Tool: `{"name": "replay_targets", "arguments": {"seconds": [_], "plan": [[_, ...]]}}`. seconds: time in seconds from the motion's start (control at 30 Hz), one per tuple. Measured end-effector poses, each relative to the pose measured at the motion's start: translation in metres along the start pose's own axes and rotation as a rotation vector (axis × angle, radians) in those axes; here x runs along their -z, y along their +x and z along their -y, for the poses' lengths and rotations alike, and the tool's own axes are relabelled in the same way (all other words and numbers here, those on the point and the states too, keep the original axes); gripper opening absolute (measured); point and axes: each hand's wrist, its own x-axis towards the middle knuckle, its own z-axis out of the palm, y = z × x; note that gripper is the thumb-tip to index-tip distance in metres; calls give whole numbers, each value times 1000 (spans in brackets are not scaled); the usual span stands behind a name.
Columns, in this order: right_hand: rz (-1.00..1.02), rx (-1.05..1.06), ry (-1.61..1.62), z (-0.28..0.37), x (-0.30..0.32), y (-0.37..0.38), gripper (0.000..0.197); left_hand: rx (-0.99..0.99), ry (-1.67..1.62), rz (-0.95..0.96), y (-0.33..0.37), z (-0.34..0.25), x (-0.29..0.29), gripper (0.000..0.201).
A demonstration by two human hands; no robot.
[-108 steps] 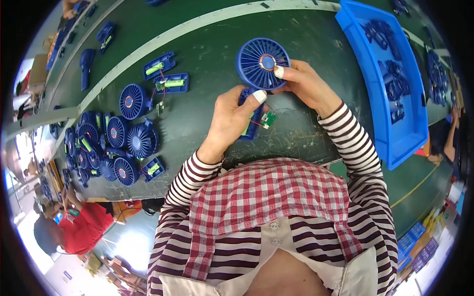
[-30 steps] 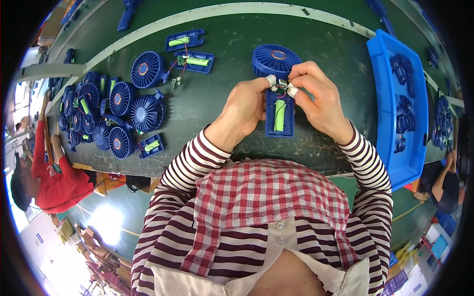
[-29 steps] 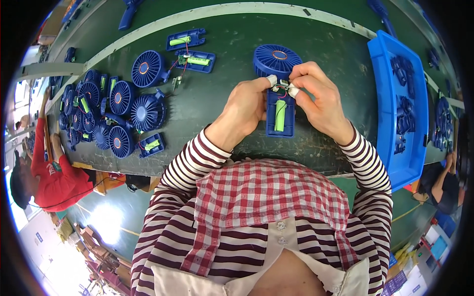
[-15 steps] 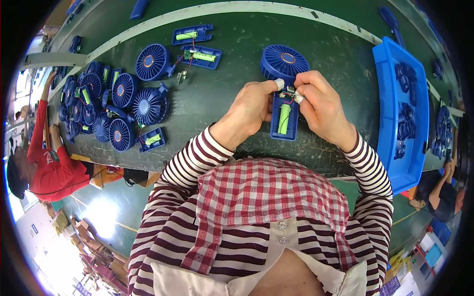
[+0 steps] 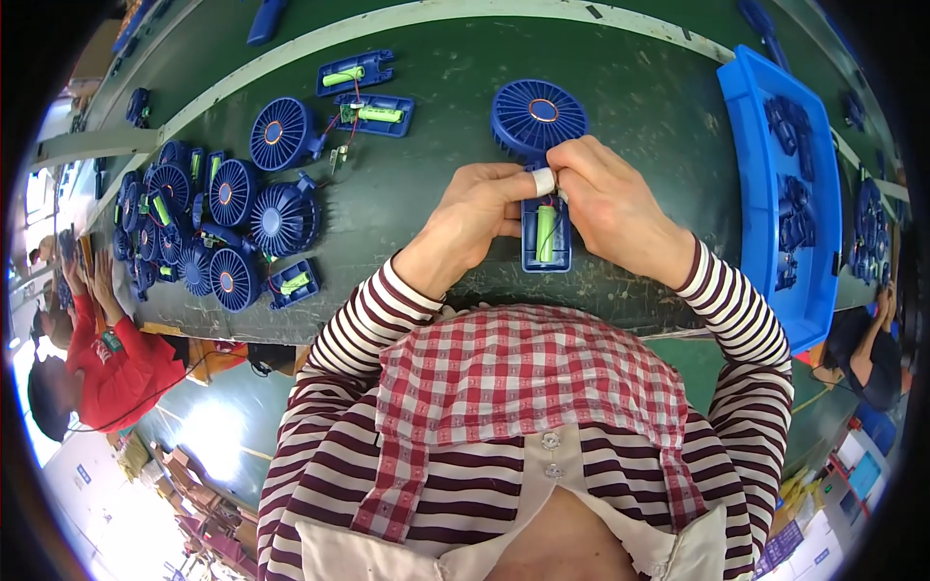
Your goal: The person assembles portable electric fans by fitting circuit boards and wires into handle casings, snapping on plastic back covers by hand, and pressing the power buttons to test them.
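Note:
In front of me lies a blue handheld fan (image 5: pixel 539 118), its round grille away from me and its handle toward me. The handle is open and shows a green battery cell (image 5: pixel 545 232) with thin wires. My left hand (image 5: pixel 481 208) grips the handle near its neck, with a white-wrapped thumb across it. Closed fingers of my right hand (image 5: pixel 605 194) meet that thumb over the top of the handle, where the circuit board lay in the earlier frame. The fingers hide the board now, and whatever my right fingertips pinch cannot be made out.
Many blue fan parts (image 5: pixel 231 194) are heaped at the left. A fan with opened handle halves (image 5: pixel 376 114) and loose wiring lies at the far left. At the right stands a blue bin (image 5: pixel 823 242) holding dark blue parts. A co-worker in red (image 5: pixel 131 363) sits at left.
My left thumb has moved inward over the handle's top, and my right fingers have closed in beside it, covering the circuit board. The whole view has shifted slightly.

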Motion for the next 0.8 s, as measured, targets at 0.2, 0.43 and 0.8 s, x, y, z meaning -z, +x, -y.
{"name": "replay_targets", "arguments": {"seconds": [0.2,0.43,0.8], "plan": [[31,8,0,-2,-4,1,14,-8,79,3,4,3,6,21],[-14,27,-5,3,-3,0,13,-46,66,26,0,9,5,21],[-52,-92,-88,1,-14,-5,10,45,-46,-23,4,12,6,19]]}}
